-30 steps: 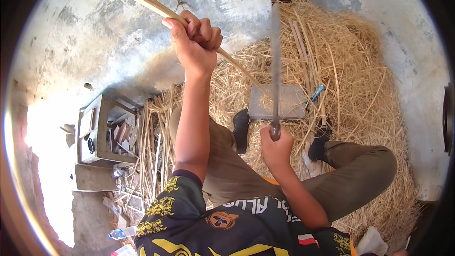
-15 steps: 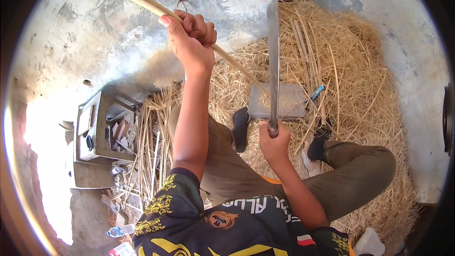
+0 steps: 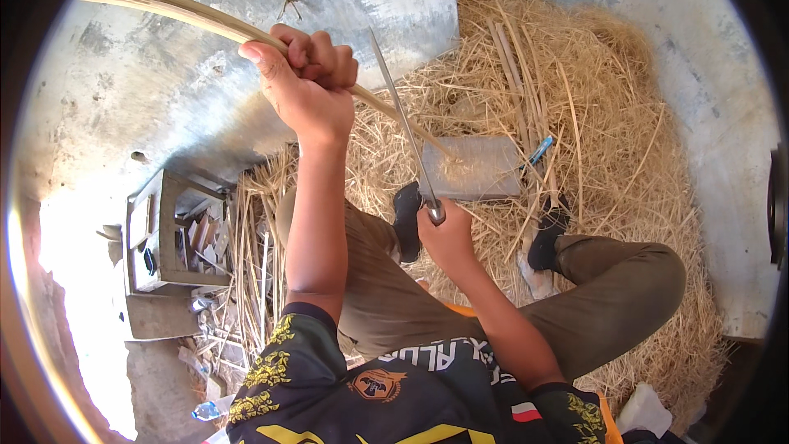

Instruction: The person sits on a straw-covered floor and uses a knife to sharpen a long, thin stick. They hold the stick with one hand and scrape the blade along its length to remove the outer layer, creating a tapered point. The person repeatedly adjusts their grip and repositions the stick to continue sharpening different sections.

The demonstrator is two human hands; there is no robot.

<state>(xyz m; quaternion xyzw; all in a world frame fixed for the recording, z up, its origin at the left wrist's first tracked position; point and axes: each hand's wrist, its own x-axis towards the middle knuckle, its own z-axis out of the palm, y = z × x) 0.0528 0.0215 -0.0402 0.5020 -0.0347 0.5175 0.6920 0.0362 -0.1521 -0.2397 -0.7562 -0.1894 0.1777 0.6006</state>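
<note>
My left hand [image 3: 311,86] is closed round a long, pale strip that looks like split bamboo [image 3: 177,6]. The strip slopes from the upper left down to a grey block [image 3: 485,177] on the floor, where its thin end rests among shavings. In my right hand [image 3: 448,234] is the handle of a long-bladed knife [image 3: 394,103]. Its blade points up and leftward, crossing the strip in the picture between my left hand and the block; whether it touches the strip I cannot tell.
A large heap of straw-like shavings [image 3: 625,115] covers the floor around the block. Beside the block lies a blue tool, perhaps a cutter [image 3: 538,150]. To the left stand a wooden frame [image 3: 168,230] holding scraps, a pile of strips [image 3: 255,255] and a plastic bottle [image 3: 212,409].
My right hand has moved left, and the knife blade has tilted from upright to leaning left across the strip. My left hand has shifted left and slightly down with the strip.
</note>
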